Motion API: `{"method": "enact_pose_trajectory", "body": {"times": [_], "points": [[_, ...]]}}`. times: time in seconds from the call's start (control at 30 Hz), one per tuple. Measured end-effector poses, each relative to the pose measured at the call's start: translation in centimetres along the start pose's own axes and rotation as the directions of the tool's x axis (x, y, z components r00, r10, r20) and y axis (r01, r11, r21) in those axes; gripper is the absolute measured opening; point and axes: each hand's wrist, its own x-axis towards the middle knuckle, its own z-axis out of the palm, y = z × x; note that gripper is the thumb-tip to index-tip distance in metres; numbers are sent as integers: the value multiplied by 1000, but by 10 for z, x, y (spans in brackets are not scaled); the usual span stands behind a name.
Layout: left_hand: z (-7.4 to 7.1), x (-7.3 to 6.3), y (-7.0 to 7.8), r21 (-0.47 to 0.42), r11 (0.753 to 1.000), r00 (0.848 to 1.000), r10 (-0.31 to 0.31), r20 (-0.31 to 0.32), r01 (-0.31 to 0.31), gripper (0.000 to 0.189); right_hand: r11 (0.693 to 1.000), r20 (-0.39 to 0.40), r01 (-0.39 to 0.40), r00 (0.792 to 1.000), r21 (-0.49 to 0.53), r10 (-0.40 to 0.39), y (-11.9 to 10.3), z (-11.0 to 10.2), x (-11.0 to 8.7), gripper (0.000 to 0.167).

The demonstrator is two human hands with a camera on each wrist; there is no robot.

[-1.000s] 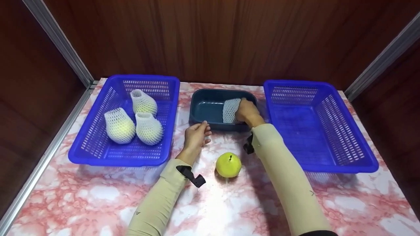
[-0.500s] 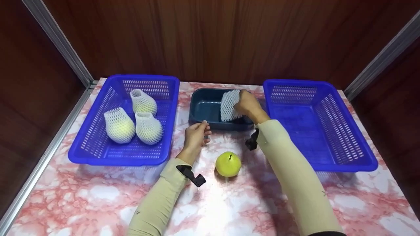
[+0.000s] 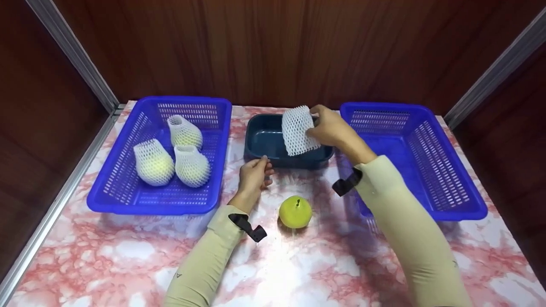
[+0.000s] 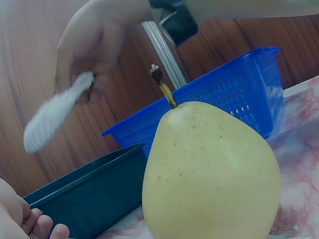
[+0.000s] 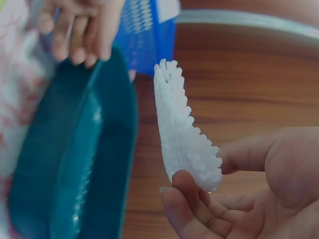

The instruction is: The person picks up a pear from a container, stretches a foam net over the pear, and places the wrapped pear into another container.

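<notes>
My right hand [image 3: 332, 127] pinches a white foam net sleeve [image 3: 298, 131] between thumb and fingers, above the dark teal tray [image 3: 290, 161]. In the right wrist view the flattened sleeve [image 5: 187, 129] stands up from the fingertips. My left hand [image 3: 252, 175] lies at the tray's front left edge with its fingers loosely bent; whether it touches the rim is hard to tell. A bare yellow-green pear [image 3: 295, 212] stands upright on the table in front of the tray, its stem up. The left wrist view shows this pear [image 4: 212, 174] close by.
At the left, a blue basket [image 3: 158, 209] holds three pears in foam nets [image 3: 192, 168]. Another blue basket [image 3: 392, 166] stands at the right, partly behind my right forearm. A wooden panel [image 3: 273, 51] rises behind the marbled table [image 3: 128, 256].
My right hand has lifted the foam net sleeve up out of the tray and drawn back slightly to the right. The left hand and the pear have stayed in place.
</notes>
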Motion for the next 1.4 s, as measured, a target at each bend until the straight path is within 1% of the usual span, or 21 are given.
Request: {"method": "enact_pose_trajectory", "body": {"times": [0.1, 0.2, 0.27, 0.33, 0.4, 0.43, 0.5, 0.57, 0.63, 0.73, 0.8, 0.83, 0.9, 0.97, 1.03, 1.07, 1.13, 1.23, 1.3, 1.33, 1.4], "points": [[-1, -3, 1, 0, 1000, 1000, -24, 12, 24, 35, 998, 7, 45, 999, 39, -45, -4, -6, -14, 61], [0, -8, 4, 12, 1000, 1000, -9, 21, 9, 36, 992, 13, 74, 997, 101, -76, -4, -10, -29, 61], [1, -13, 6, 20, 999, 999, 38, 29, -39, 35, 982, 19, 92, 995, 166, -97, -2, -10, -38, 60], [3, -20, 10, 25, 993, 993, 111, 38, -112, 33, 963, 34, 101, 993, 249, -113, 0, -9, -47, 58], [6, -29, 16, 14, 980, 980, 196, 43, -197, 30, 928, 59, 101, 990, 359, -130, 4, -7, -54, 56], [8, -33, 19, 8, 969, 968, 246, 49, -247, 30, 904, 78, 90, 988, 417, -135, 6, -5, -58, 55], [12, -42, 26, 1, 936, 934, 351, 72, -352, 30, 849, 119, 56, 983, 525, -138, 10, -3, -65, 53], [15, -50, 32, -14, 891, 886, 453, 102, -454, 31, 787, 159, 17, 976, 616, -146, 14, 0, -71, 52], [16, -56, 37, -31, 838, 827, 543, 144, -545, 33, 727, 192, -22, 970, 687, -152, 16, 1, -78, 51], [16, -62, 42, -70, 766, 746, 639, 189, -639, 35, 625, 230, -64, 955, 778, -189, 19, 2, -88, 48], [15, -65, 44, -92, 731, 704, 678, 211, -676, 35, 557, 254, -90, 940, 826, -226, 22, 4, -94, 46], [15, -65, 44, -104, 717, 687, 693, 221, -690, 34, 525, 267, -103, 932, 845, -246, 24, 4, -96, 44], [15, -67, 44, -125, 698, 662, 711, 238, -705, 31, 482, 287, -126, 917, 867, -278, 26, 6, -100, 41], [15, -67, 44, -144, 692, 653, 717, 244, -707, 26, 458, 299, -138, 905, 878, -302, 28, 8, -103, 39], [15, -68, 43, -160, 695, 655, 717, 240, -701, 21, 455, 307, -143, 900, 879, -310, 28, 11, -104, 39], [15, -68, 43, -163, 697, 659, 714, 234, -698, 17, 468, 312, -142, 899, 872, -308, 29, 12, -105, 39], [15, -67, 43, -166, 706, 671, 707, 223, -688, 13, 520, 318, -125, 899, 845, -302, 29, 15, -106, 39], [14, -67, 44, -145, 724, 688, 688, 232, -675, 11, 628, 316, -73, 905, 775, -284, 30, 18, -106, 41], [13, -68, 44, -126, 743, 700, 664, 263, -657, 13, 673, 292, -37, 917, 739, -270, 28, 19, -106, 41], [13, -69, 44, -118, 753, 704, 650, 284, -647, 13, 680, 274, -24, 925, 732, -263, 28, 19, -106, 41], [12, -72, 45, -114, 774, 711, 620, 332, -622, 14, 668, 230, -5, 941, 744, -249, 25, 21, -105, 40]]}}
